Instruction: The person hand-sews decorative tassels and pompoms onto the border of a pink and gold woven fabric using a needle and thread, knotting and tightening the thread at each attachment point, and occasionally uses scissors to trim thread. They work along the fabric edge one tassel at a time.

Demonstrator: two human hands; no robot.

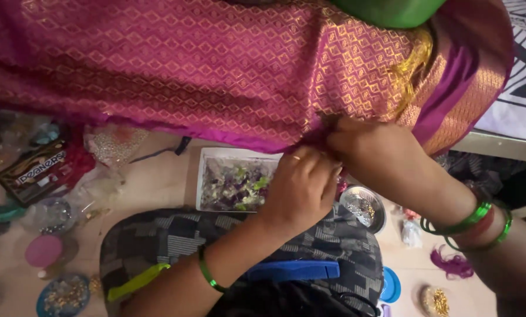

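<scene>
**Here, two hands pinch the hem of a magenta brocade cloth**

Here the left hand (301, 188), just right of the frame's centre, is clenched on the lower edge of the magenta cloth (216, 64), a ring on one finger and a green bangle on the wrist. The right hand (368, 147) meets it from the right, fingers closed on the same edge, touching the left; green and red bangles ring its wrist. The cloth, woven with gold diamonds, spans the whole upper half of the frame. Just below the hands a white tray (207, 176) holds mixed beads, and a small steel bowl (364, 206) sits to its right. A grey patterned cushion (175, 235) lies at lower centre, with a blue tool (292, 270) on it. Small bead containers scatter the surface (157, 182) at the left.
</scene>
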